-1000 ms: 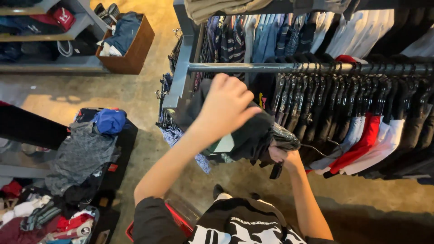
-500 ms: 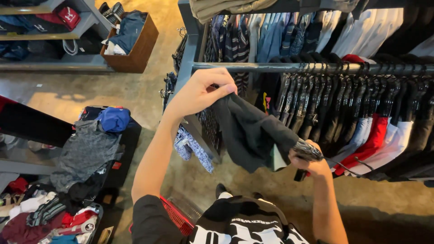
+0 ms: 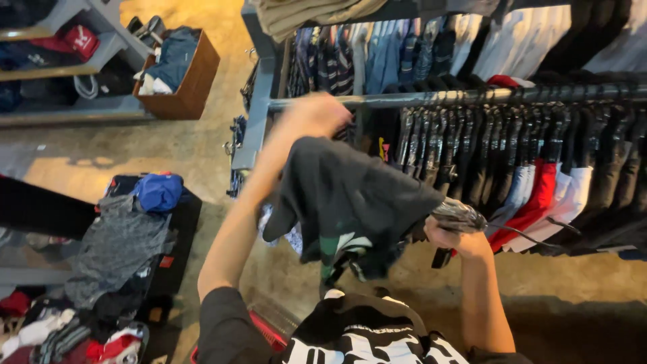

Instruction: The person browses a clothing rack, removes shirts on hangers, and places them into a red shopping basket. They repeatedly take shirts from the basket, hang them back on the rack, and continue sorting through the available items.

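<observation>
Hanging between left hand [image 3: 315, 116], right hand [image 3: 453, 237], dark garment [image 3: 350, 199]

Cardboard box by the shelf, small tags among the clothes.
Open brown cardboard box [image 3: 192, 84] on floor at shelf's right end, stuffed with clothes; small orange tag [image 3: 166, 261] on dark bin's right edge; no signs or screens seen.

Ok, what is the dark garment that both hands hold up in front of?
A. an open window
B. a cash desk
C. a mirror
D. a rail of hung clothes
D: the dark garment, held by the left hand and right hand, hangs before a rail of hung clothes.
</observation>
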